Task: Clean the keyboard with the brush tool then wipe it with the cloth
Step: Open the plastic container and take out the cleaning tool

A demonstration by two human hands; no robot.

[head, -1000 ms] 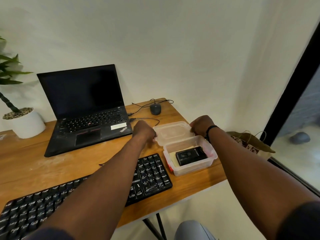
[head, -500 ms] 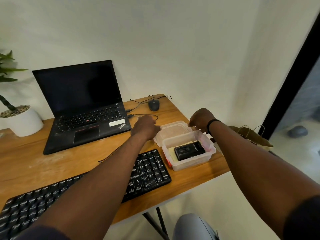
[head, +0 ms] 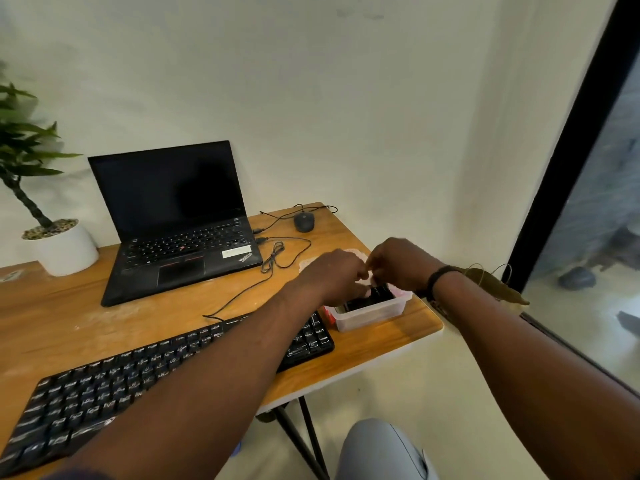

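Bare desk (head: 69, 317) between laptop (head: 180, 251), keyboard (head: 145, 372).

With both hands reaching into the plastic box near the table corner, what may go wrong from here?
1. The clear plastic container sits close to the right edge of the wooden table; a pull from the left hand or right hand might slide it off.
2. The black rectangular tool case is partly hidden by the fingers, so the grip on it may be poor and it might drop onto the black external keyboard.

Both arms out fwd, left hand (head: 337, 275) & right hand (head: 398, 263) close together, fingers curled
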